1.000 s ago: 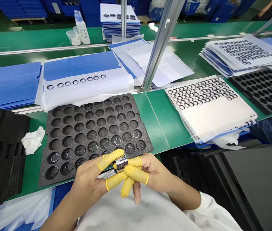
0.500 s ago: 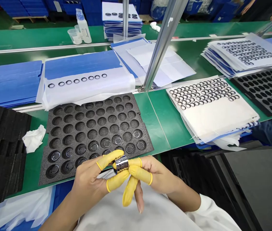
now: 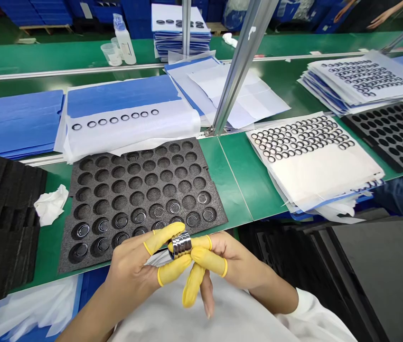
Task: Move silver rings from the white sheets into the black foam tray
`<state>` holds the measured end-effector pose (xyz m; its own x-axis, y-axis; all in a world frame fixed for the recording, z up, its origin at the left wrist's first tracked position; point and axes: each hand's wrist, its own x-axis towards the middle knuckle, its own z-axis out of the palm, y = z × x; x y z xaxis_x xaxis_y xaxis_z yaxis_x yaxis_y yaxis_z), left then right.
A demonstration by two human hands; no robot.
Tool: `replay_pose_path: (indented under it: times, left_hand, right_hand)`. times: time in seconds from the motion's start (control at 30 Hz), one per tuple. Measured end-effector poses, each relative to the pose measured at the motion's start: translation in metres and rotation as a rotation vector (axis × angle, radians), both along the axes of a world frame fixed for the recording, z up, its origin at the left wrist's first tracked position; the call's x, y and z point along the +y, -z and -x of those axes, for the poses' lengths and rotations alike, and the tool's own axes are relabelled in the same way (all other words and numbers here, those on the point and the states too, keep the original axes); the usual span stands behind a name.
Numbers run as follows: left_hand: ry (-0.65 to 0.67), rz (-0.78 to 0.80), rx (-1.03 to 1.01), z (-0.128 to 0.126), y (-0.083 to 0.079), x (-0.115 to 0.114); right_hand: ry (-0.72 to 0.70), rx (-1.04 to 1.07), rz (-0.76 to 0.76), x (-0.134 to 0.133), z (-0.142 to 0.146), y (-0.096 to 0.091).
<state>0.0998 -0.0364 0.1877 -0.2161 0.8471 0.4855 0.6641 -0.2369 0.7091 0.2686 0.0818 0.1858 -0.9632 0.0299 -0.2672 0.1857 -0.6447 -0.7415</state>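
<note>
Both my left hand (image 3: 130, 268) and my right hand (image 3: 228, 259) wear yellow finger cots. Between their fingertips they pinch a short stack of shiny metal rings (image 3: 180, 245). Just beyond the hands lies a black foam tray (image 3: 133, 190) with round pockets. Metal rings sit in several pockets along its near rows, and the far pockets look bare. My left fingertips are right above the tray's near edge, apparently not touching it. A sheet (image 3: 126, 128) behind the tray carries one row of dark rings.
A white sheet stack (image 3: 311, 161) holds many rings to the right, with a black foam tray (image 3: 389, 135) beyond it. Stacked black foam (image 3: 2, 223) and a crumpled wipe (image 3: 51, 205) lie left. An aluminium upright (image 3: 238, 76) rises behind the tray.
The hands and ring stack sit slightly lower in the view, and the whole scene has shifted a little. Both hands keep their pinch on the rings.
</note>
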Motion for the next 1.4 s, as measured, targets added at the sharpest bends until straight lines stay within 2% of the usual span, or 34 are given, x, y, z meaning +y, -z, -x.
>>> replay_pose_path:
  times: [0.33, 0.73, 0.97, 1.17, 1.3, 1.4]
  left_hand:
    - [0.087, -0.021, -0.019, 0.002, -0.002, 0.0]
    - [0.113, 0.071, -0.157, 0.002, 0.007, -0.003]
    - [0.15, 0.007, -0.016, 0.005, 0.01, -0.004]
    - [0.275, -0.032, 0.022, 0.009, 0.015, -0.007]
    - [0.277, 0.014, 0.017, 0.009, 0.014, -0.008]
    - [0.284, 0.133, -0.065, 0.011, 0.013, -0.01]
  right_hand:
    - [-0.045, 0.023, 0.014, 0.002, -0.002, 0.007]
    - [-0.015, -0.019, 0.037, 0.0, 0.001, 0.003]
    - [-0.091, -0.001, 0.072, 0.006, 0.006, 0.01]
    - [-0.127, -0.013, 0.084, 0.009, 0.012, 0.014]
    - [-0.085, -0.019, 0.033, 0.004, 0.012, 0.015]
    - [-0.028, -0.016, -0.034, 0.001, 0.009, 0.011]
